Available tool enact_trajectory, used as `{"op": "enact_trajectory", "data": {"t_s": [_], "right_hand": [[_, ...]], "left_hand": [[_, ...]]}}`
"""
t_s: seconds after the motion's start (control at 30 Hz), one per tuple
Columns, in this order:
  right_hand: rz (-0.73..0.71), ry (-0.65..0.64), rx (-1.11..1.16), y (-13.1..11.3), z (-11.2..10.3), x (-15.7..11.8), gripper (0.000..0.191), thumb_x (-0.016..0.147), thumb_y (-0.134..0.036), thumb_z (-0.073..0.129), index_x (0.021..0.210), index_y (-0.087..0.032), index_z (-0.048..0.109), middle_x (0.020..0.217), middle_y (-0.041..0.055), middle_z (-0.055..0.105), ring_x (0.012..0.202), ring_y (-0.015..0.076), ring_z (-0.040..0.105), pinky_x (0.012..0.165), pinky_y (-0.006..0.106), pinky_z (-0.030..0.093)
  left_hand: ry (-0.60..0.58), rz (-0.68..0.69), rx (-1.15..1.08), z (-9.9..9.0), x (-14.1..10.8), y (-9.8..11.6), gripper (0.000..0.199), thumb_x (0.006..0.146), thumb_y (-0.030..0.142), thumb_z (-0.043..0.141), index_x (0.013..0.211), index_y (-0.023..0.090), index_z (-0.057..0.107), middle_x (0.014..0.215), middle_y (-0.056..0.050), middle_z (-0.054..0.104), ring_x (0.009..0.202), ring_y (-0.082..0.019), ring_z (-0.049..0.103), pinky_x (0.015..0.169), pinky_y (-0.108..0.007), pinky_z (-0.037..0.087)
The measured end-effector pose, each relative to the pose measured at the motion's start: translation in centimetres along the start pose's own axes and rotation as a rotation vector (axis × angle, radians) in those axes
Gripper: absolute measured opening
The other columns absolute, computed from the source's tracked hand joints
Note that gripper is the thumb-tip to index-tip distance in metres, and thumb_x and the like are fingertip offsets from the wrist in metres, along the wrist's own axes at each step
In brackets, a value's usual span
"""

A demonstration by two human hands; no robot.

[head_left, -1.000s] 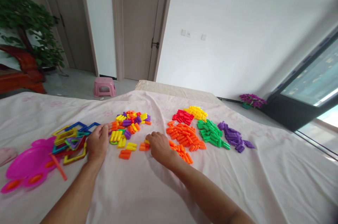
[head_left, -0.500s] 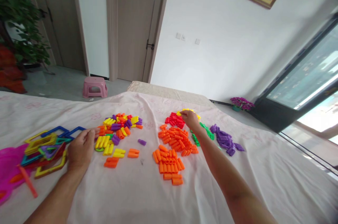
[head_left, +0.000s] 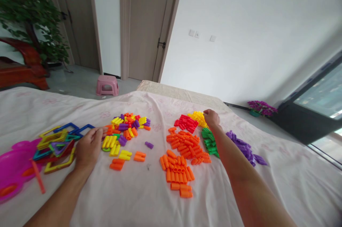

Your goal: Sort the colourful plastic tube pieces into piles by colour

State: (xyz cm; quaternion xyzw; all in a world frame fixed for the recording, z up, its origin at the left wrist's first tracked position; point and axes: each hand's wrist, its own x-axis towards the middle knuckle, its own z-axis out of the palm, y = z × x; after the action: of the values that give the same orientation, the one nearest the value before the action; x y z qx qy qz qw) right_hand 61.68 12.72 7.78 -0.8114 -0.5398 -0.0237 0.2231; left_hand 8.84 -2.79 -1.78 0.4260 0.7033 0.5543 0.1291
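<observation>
My left hand (head_left: 89, 145) is closed, its fingertips against the orange pieces at the left edge of the mixed-colour pile (head_left: 128, 125); what it grips is too small to make out. My right hand (head_left: 212, 116) is closed at the right edge of the yellow pile (head_left: 198, 117); its fingertips hide anything between them. Beside the yellow pieces lies a red pile (head_left: 186, 123). Orange pieces (head_left: 184, 145) spread nearer to me. Green pieces (head_left: 210, 141) are partly behind my right forearm, with purple pieces (head_left: 242, 146) to its right. One purple piece (head_left: 149, 145) lies alone.
Coloured magnetic-looking frames (head_left: 58, 145) and a pink tray (head_left: 16, 163) with an orange stick (head_left: 39, 177) lie at the left on the cloth (head_left: 128, 198). Past the cloth stand a pink stool (head_left: 107, 85) and a potted plant (head_left: 29, 20).
The camera view has shifted, moving the scene rightward in the picture. My right hand has moved from above the red and yellow pieces to the yellow pile's right edge. My left hand stays by the mixed pile.
</observation>
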Motion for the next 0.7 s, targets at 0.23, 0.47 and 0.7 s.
{"op": "enact_trajectory", "data": {"t_s": [0.23, 0.47, 0.7], "right_hand": [[-0.587, -0.321, 0.228, -9.2, -0.2, -10.7, 0.023, 0.089, -0.022, 0.061, 0.103, -0.023, 0.080, 0.097, 0.0032, 0.080, 0.090, 0.0190, 0.072, 0.081, 0.026, 0.051], [-0.942, -0.603, 0.025, -17.0, 0.8, -22.6, 0.030, 0.093, -0.033, 0.065, 0.120, -0.023, 0.074, 0.114, 0.0087, 0.075, 0.104, 0.0236, 0.070, 0.083, 0.029, 0.050], [-0.930, -0.587, 0.016, -17.2, 1.2, -24.0, 0.030, 0.091, -0.018, 0.056, 0.116, -0.021, 0.073, 0.113, 0.0095, 0.072, 0.100, 0.0219, 0.069, 0.082, 0.029, 0.049]], "left_hand": [[-0.061, -0.056, -0.089, 0.0, -0.3, 0.8, 0.041, 0.089, 0.049, 0.050, 0.103, 0.020, 0.075, 0.097, -0.007, 0.078, 0.093, -0.025, 0.072, 0.083, -0.037, 0.058], [-0.060, -0.068, -0.131, -0.2, -0.4, 1.2, 0.042, 0.087, 0.049, 0.050, 0.101, 0.017, 0.074, 0.101, -0.008, 0.078, 0.093, -0.024, 0.073, 0.083, -0.034, 0.057], [-0.063, -0.070, -0.073, -0.6, -0.6, 1.6, 0.043, 0.087, 0.049, 0.048, 0.104, 0.018, 0.074, 0.104, -0.008, 0.078, 0.090, -0.023, 0.072, 0.079, -0.033, 0.057]]}}
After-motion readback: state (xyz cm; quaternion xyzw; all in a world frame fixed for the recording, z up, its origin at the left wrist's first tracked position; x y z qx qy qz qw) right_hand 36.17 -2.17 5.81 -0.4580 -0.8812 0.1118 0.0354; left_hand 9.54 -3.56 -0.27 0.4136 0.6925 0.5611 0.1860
